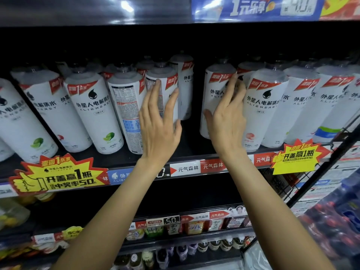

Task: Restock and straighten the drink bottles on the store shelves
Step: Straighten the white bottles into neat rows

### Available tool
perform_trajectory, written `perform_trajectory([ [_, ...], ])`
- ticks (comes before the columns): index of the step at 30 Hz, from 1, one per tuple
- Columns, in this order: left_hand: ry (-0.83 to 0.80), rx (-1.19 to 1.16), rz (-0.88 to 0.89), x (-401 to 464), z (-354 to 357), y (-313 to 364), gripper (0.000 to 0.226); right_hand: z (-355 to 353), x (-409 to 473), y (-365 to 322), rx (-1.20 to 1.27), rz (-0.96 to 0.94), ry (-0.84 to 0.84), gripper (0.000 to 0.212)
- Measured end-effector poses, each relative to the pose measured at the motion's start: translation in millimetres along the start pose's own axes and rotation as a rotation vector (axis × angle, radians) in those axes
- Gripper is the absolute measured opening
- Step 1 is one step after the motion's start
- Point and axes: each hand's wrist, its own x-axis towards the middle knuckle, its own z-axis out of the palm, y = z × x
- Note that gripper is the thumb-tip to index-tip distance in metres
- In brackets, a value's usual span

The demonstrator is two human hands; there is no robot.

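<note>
White Alienergy drink bottles stand in rows on the middle shelf (pixel 191 152). My left hand (pixel 159 123) lies with straight fingers against the front of one white bottle (pixel 168 78), thumb out to its right side. My right hand (pixel 227 115) holds the neighbouring white bottle (pixel 216 88), thumb on its front left and fingers curled round its right side. A dark gap in the front row separates these two bottles, and another bottle (pixel 186 75) stands further back in it. To the left, one bottle (pixel 124 106) shows its back label.
Yellow and red promo tags (pixel 58 176) (pixel 298 156) hang from the shelf's price rail. The shelf above (pixel 116 18) sits close over the bottle caps. Lower shelves hold several smaller drinks (pixel 194 227). A black wire rack (pixel 319 172) with packaged goods stands at the right.
</note>
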Motion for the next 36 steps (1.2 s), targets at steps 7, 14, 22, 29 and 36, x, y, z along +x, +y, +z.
perform_trajectory([
  [7,-0.120,-0.289,-0.141,-11.8,-6.6,23.1,0.070,12.5,-9.4,-10.2,-0.070,0.032,0.131,0.084],
  [14,-0.094,-0.742,-0.440,-4.4,-29.5,21.8,0.053,-1.0,-33.6,-46.5,0.767,-0.115,-0.272,0.076],
  [22,-0.207,-0.917,-0.585,-21.2,-39.8,12.6,0.059,12.3,-33.6,-54.9,0.815,0.063,-0.302,0.088],
  [29,-0.397,-1.055,-0.616,-11.4,-23.0,21.3,0.061,-16.0,-55.0,-21.8,0.545,0.039,-0.096,0.086],
  [36,-0.494,-1.088,-0.528,0.4,3.4,40.4,0.058,-28.3,-51.5,8.7,0.009,0.036,0.196,0.082],
])
